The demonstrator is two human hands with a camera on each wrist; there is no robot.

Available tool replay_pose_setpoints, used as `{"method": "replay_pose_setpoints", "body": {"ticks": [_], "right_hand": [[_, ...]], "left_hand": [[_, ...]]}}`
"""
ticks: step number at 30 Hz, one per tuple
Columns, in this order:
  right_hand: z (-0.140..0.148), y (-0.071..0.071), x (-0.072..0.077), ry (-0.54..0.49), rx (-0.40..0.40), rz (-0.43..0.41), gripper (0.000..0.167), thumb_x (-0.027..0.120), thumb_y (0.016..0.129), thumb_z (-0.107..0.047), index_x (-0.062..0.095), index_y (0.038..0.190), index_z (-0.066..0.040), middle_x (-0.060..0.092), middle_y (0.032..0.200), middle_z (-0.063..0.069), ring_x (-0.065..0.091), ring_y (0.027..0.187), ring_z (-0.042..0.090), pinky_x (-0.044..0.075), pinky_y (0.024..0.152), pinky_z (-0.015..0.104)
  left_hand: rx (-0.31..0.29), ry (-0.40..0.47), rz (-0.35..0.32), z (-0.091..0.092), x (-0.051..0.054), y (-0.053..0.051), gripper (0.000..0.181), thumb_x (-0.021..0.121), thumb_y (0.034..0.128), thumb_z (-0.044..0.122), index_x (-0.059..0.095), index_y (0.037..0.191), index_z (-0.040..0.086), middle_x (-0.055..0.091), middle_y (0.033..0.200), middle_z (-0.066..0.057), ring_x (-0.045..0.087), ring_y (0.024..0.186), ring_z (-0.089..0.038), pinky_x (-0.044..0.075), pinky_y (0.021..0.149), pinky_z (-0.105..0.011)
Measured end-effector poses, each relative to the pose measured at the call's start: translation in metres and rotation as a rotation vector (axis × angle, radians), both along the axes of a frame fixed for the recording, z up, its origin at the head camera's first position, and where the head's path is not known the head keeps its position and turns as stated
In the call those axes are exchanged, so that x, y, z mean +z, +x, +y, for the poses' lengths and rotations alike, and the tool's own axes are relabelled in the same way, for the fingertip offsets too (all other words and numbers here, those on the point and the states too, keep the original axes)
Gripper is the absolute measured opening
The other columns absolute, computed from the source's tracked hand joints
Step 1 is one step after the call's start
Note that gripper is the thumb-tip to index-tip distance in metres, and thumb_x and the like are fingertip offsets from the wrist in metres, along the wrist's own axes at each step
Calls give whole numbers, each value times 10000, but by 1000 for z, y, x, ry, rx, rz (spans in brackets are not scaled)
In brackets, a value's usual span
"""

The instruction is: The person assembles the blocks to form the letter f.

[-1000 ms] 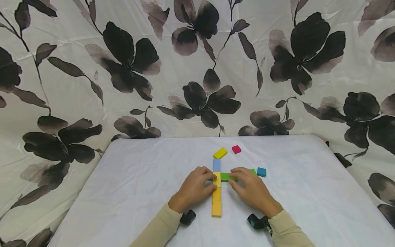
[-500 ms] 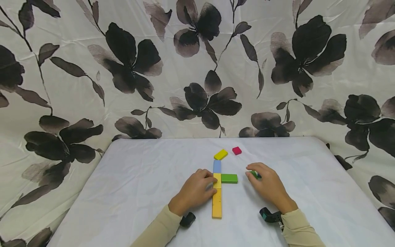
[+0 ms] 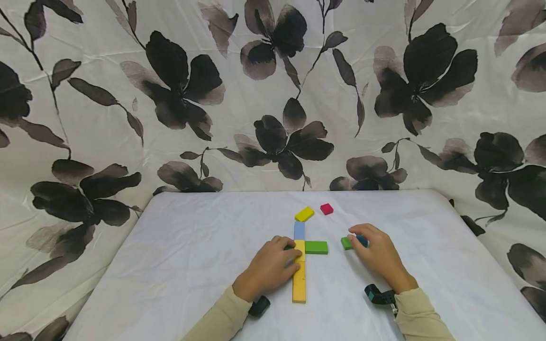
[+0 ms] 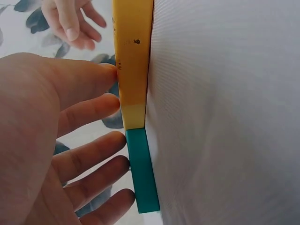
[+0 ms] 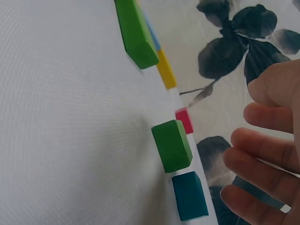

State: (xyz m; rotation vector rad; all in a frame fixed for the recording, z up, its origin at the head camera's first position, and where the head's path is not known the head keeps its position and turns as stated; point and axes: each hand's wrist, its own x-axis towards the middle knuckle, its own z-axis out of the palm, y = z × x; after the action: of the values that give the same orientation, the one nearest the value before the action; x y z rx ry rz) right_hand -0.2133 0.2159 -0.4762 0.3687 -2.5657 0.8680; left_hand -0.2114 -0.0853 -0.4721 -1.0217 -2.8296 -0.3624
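In the head view, my left hand [image 3: 271,267] rests at the left side of a row of flat blocks. Its fingertips touch the yellow block [image 3: 301,255] and the long orange-yellow block [image 3: 299,288]. The left wrist view has a teal block [image 4: 143,171] in line with them, by the lower fingertips. A light blue block [image 3: 300,230] tops the row, and a green block [image 3: 316,247] juts out to the right. My right hand [image 3: 381,253] hovers with loosely bent fingers over a small green block [image 5: 172,146] and a blue block [image 5: 190,196], gripping neither.
Behind the row, a bright yellow block [image 3: 304,214] lies at a slant, with a red block [image 3: 326,209] to its right. A white cloth [image 3: 179,246] covers the table. A flowered curtain [image 3: 273,85] hangs behind the far edge.
My right hand has left the jutting green block and moved right, to the small green and blue blocks. My left hand stays at the row.
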Motion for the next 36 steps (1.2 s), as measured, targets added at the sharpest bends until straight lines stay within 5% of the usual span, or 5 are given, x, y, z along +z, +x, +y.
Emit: {"method": "replay_pose_setpoints", "body": {"ticks": [9,16,36], "right_hand": [[-5,-4,2,7,-2,-9,245,698,948,-208,733,1132,-50,701,1116,73,658,1053,273,528,904,499],[-9,-20,8,21,12,-49,250,685,958,-230,737,1135,-61,700,1090,48,662,978,247,548,846,461],[-15,-79,14,-31,-2,-350,373,683,952,-269,687,1232,-23,678,1190,150,630,1080,313,506,934,509]], "left_hand": [[-9,-36,-21,-2,1,2,407,666,944,488,724,1247,222,592,1281,0,531,1165,-168,473,983,-349],[0,-55,-23,-3,2,2,464,656,928,548,719,1257,227,583,1293,5,521,1173,-161,470,989,-341],[-20,-57,7,-2,0,3,492,654,919,569,720,1251,213,584,1295,-8,526,1170,-173,475,979,-351]]}}
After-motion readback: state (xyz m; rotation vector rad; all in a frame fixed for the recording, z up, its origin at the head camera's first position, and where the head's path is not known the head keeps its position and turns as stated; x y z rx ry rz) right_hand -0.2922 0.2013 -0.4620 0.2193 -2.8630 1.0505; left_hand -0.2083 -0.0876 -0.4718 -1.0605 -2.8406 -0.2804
